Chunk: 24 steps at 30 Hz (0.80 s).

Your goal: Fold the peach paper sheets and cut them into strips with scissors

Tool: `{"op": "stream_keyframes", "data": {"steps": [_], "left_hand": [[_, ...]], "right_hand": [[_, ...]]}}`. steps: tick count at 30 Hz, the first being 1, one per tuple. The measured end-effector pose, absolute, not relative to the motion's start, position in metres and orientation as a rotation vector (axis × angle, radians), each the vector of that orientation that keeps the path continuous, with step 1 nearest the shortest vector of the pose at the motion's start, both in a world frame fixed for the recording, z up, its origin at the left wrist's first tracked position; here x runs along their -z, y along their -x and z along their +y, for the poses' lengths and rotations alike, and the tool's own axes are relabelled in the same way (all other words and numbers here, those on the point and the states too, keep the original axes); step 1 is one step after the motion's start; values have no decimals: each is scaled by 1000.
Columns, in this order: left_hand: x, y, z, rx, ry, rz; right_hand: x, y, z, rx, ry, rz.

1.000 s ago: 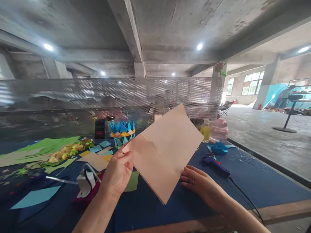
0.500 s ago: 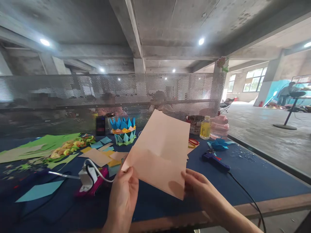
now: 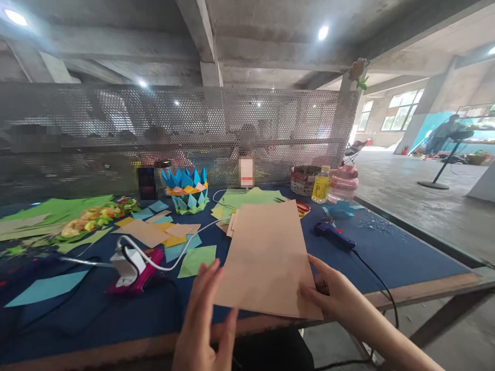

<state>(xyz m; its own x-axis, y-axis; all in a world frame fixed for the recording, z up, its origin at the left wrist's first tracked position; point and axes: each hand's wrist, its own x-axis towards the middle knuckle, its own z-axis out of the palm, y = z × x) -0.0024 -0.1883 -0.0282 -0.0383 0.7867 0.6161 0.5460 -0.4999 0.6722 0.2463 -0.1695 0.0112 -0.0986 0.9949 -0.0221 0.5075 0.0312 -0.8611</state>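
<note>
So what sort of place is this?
Likely a paper-craft workspace in an unfinished-looking building: scattered coloured paper and a spiky folded-paper piece on the table, a bare concrete beam overhead.

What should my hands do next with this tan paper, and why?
Probably close the left hand on the lower left corner of the tan paper: it is spread open there, while the right hand grips the opposite side, so that might steady it.
</note>
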Motion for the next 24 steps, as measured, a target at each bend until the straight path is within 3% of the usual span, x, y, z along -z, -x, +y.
{"op": "stream_keyframes", "data": {"steps": [3, 6, 13, 16, 21, 24], "left_hand": [[31, 3, -182, -1191, -2665, 1275], [30, 2, -174, -883, -2942, 1175], [44, -2, -165, -729, -3038, 1088], [54, -5, -167, -770, -3041, 1191], [54, -7, -170, -836, -3079, 1200], [49, -4, -169, -814, -3110, 1194]], "right_hand": [[-13, -243, -173, -1014, 1567, -1640], [-12, -242, -177, -1055, 1570, -1643], [-3, -247, -190, -877, 1667, -1774], [-4, -249, -202, -623, 1730, -1819], [1, -255, -227, 97, 1706, -1843], [14, -253, -238, 262, 1541, -1988]]}}
